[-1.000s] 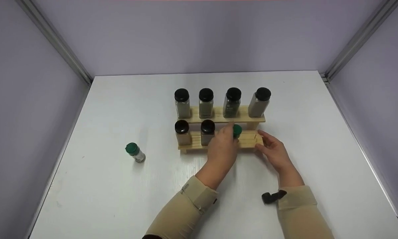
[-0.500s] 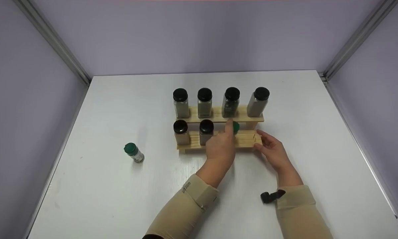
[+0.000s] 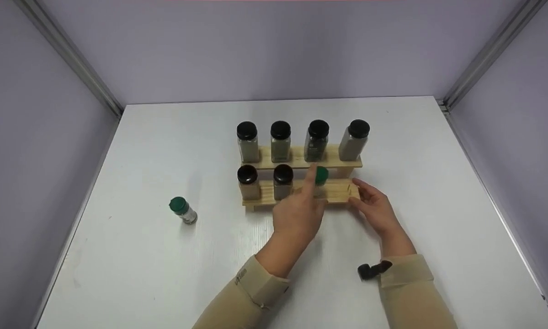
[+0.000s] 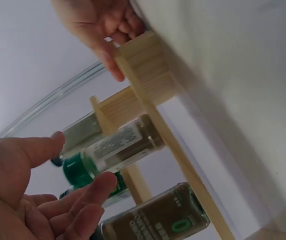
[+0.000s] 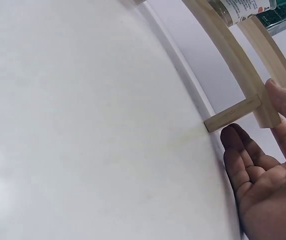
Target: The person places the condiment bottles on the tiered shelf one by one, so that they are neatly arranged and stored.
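Observation:
A two-tier wooden spice rack (image 3: 337, 192) stands on the white table. On its lower tier, right of two black-capped spice jars, stands a green-capped spice jar (image 4: 124, 145), mostly behind my left hand in the head view. My left hand (image 3: 296, 212) is beside that jar; its thumb and fingers (image 4: 103, 185) are spread apart around the green cap with a gap showing. My right hand (image 3: 376, 208) holds the right end of the lower shelf, thumb on one face and fingers by the end. A second green-capped jar (image 3: 183, 210) stands alone on the table to the left.
Several black-capped jars, among them a leaning one (image 3: 353, 140) at the right, stand on the upper tier. A black-capped jar (image 3: 283, 183) is just left of the green-capped one. Purple-grey walls (image 3: 278, 50) close off the back and sides of the table.
My left hand has let go of the green-capped jar on the lower tier and drawn back slightly toward me and left. My right hand keeps its hold on the rack.

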`<state>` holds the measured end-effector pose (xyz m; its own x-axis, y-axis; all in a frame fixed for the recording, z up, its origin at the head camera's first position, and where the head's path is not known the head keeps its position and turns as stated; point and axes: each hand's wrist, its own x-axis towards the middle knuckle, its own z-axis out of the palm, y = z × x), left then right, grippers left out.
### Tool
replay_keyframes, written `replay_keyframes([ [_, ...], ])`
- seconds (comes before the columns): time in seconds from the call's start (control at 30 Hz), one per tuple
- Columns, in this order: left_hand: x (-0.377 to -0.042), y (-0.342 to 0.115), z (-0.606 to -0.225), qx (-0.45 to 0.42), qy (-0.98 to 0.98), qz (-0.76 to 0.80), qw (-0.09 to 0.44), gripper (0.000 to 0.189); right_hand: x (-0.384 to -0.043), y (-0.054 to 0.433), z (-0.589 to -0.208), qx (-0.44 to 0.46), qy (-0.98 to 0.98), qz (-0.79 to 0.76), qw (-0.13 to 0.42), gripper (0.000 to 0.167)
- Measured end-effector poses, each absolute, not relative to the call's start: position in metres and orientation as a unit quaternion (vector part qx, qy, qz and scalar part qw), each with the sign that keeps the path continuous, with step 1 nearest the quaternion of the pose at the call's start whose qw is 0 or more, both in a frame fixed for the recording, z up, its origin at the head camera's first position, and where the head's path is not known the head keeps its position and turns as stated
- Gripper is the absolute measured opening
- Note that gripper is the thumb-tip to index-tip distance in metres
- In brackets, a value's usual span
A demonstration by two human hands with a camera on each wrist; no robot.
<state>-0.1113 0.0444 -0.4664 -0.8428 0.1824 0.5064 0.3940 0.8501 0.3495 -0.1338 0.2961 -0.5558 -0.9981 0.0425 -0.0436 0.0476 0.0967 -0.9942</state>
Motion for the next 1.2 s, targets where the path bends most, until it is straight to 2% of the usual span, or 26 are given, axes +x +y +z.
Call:
replay_keyframes([
  [0.1, -0.103, 0.025, -0.464, -0.173, -0.905, -0.278, 0.270, 0.066, -0.134, 0.297, -0.555, 0.032, 0.741, -0.670, 0.002, 0.062],
  [0.27, -0.102, -0.015, -0.468, -0.180, -0.833, -0.354, 0.386, 0.037, -0.131, 0.300, -0.557, 0.039, 0.742, -0.669, 0.011, 0.063],
  [0.37, -0.113, -0.045, -0.469, -0.144, -0.806, -0.385, 0.426, 0.035, -0.130, 0.302, -0.558, 0.043, 0.740, -0.671, 0.008, 0.063],
  [0.47, -0.125, -0.081, -0.470, -0.065, -0.809, -0.397, 0.429, 0.044, -0.130, 0.303, -0.559, 0.045, 0.742, -0.669, 0.005, 0.063],
  [0.57, -0.131, -0.118, -0.472, 0.030, -0.831, -0.413, 0.372, 0.073, -0.131, 0.304, -0.558, 0.046, 0.744, -0.667, 0.007, 0.064],
  [0.7, -0.131, -0.155, -0.485, 0.137, -0.844, -0.458, 0.241, 0.114, -0.133, 0.306, -0.558, 0.047, 0.744, -0.667, 0.013, 0.064],
  [0.83, -0.132, -0.178, -0.504, 0.191, -0.833, -0.501, 0.140, 0.129, -0.134, 0.309, -0.557, 0.053, 0.746, -0.664, 0.018, 0.064],
  [0.97, -0.133, -0.185, -0.521, 0.188, -0.834, -0.513, 0.078, 0.122, -0.134, 0.313, -0.556, 0.059, 0.753, -0.655, 0.021, 0.065],
  [1.1, -0.134, -0.183, -0.531, 0.161, -0.837, -0.520, 0.046, 0.097, -0.134, 0.314, -0.553, 0.060, 0.758, -0.649, 0.020, 0.065],
  [1.2, -0.135, -0.179, -0.535, 0.154, -0.842, -0.515, 0.048, 0.077, -0.135, 0.313, -0.553, 0.057, 0.756, -0.652, 0.021, 0.065],
])
